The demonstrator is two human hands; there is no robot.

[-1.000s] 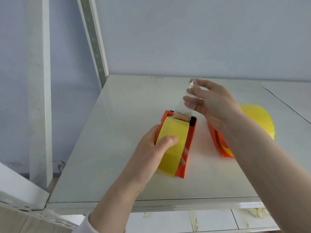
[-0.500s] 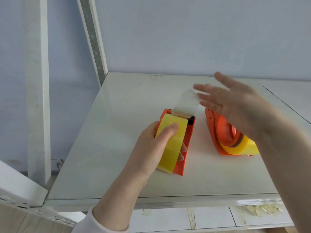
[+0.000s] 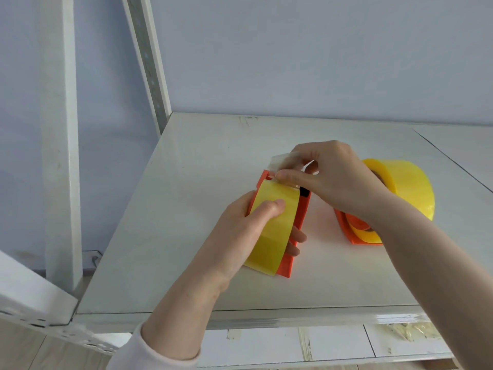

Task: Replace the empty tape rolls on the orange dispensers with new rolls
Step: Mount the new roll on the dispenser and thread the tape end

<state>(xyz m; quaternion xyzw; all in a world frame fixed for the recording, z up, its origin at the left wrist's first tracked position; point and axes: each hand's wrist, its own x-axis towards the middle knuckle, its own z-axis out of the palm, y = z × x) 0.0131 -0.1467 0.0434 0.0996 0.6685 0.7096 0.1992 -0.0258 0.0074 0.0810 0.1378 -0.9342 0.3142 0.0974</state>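
Note:
An orange dispenser (image 3: 298,222) loaded with a yellow tape roll (image 3: 274,225) stands on the white shelf (image 3: 186,209). My left hand (image 3: 248,231) is wrapped around this dispenser, thumb pressed on the roll. At the dispenser's far end, my right hand (image 3: 328,177) pinches the clear loose tape end (image 3: 282,160) between thumb and fingers. A second orange dispenser (image 3: 354,231) with a thin tape roll lies to the right, partly hidden by my right forearm. Behind it stands a full yellow tape roll (image 3: 402,185).
A perforated white upright (image 3: 149,62) rises at the shelf's back left corner, and the blue-grey wall stands directly behind. The shelf's front edge (image 3: 266,316) runs below my arms. A seam crosses the shelf at the far right. Tape scraps (image 3: 408,329) lie below the shelf's front edge.
My right hand, spread open above the right dispenser half a second ago, has come back left and pinched the loose tape end. My left hand keeps its hold on the dispenser.

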